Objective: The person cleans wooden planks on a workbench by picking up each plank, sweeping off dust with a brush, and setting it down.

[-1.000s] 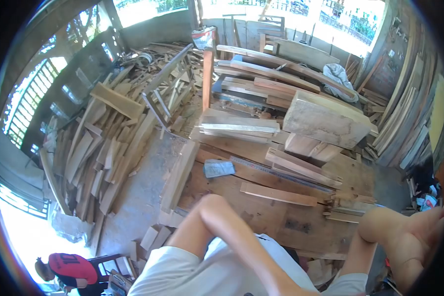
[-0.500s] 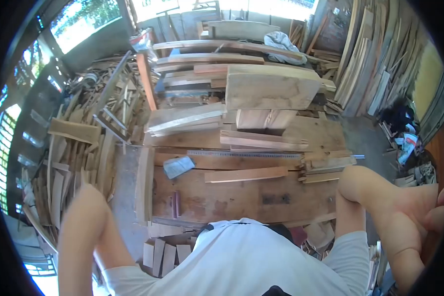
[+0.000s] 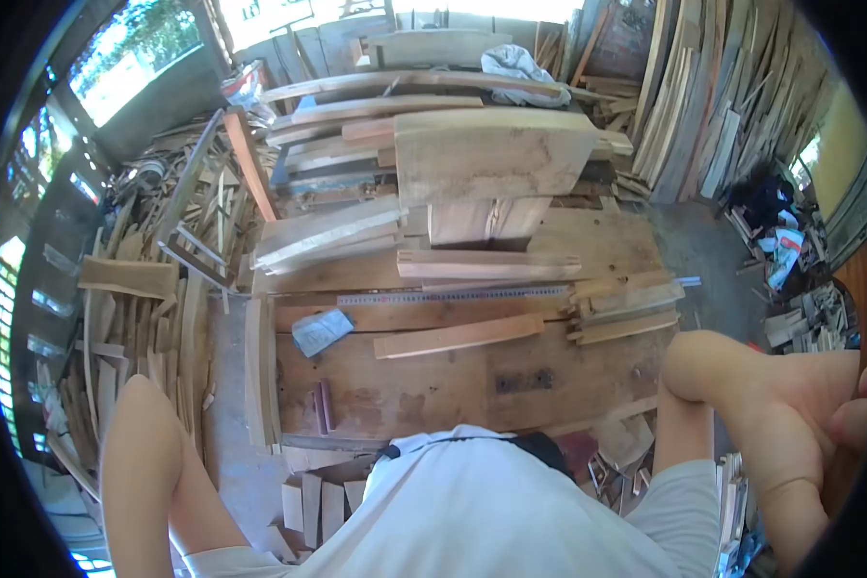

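Observation:
At the far right edge my right hand is raised, its fingers curled and partly cut off by the dark rim of the view. A reddish-brown strip runs down beside and behind these fingers; whether they grip it is not clear. My left arm is bent, and its forearm drops out of the bottom left, so my left hand is out of view. In front of my body stands a wooden workbench with a reddish board, a long ruler and a pale blue packet.
A large thick wood block rests on the bench's far part, near stacked boards. Scrap wood piles up at the left. Tall planks lean at the back right. Offcuts lie below the bench's near edge.
The view has turned to the right, and the bench now appears squarely in front. My left forearm has swung from across my body out to the left. The other person has left the view.

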A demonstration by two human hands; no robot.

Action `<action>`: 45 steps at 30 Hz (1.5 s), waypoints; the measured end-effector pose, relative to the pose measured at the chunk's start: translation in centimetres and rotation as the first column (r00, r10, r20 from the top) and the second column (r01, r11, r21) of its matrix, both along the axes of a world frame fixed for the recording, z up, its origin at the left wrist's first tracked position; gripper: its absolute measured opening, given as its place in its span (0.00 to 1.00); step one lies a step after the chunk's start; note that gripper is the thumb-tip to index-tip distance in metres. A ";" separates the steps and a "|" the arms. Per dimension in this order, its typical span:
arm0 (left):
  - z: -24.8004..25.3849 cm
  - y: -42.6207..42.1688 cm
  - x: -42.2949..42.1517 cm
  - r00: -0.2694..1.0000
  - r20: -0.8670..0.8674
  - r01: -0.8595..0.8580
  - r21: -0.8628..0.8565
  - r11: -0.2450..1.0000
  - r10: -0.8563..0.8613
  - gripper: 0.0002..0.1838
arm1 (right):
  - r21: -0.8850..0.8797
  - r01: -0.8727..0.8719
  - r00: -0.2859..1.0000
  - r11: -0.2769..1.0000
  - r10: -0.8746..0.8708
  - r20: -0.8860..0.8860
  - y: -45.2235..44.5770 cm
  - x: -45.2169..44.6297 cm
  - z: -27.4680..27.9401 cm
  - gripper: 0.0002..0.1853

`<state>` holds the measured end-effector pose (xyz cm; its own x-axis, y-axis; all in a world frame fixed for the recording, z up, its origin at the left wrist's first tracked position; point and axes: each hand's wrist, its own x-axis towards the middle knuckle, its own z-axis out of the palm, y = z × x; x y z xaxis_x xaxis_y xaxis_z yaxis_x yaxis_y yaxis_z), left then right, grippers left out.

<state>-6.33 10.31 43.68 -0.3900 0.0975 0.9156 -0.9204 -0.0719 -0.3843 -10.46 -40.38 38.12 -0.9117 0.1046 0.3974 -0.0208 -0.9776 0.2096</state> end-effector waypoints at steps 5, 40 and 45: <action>-1.0 0.7 0.6 0.994 -0.112 0.007 -0.008 1.000 -0.008 0.21 | 0.019 -0.004 0.997 1.000 0.005 -0.077 0.1 -1.5 -0.7 0.30; -12.2 3.2 2.8 0.898 -0.432 -0.136 -0.091 0.986 0.084 0.26 | 0.122 -0.174 0.969 0.977 0.192 -0.153 1.4 2.6 -6.4 0.31; -13.9 3.5 3.7 0.900 -0.429 -0.151 -0.136 0.979 0.079 0.27 | 0.101 -0.197 0.971 0.975 0.209 -0.116 1.4 3.5 -5.9 0.32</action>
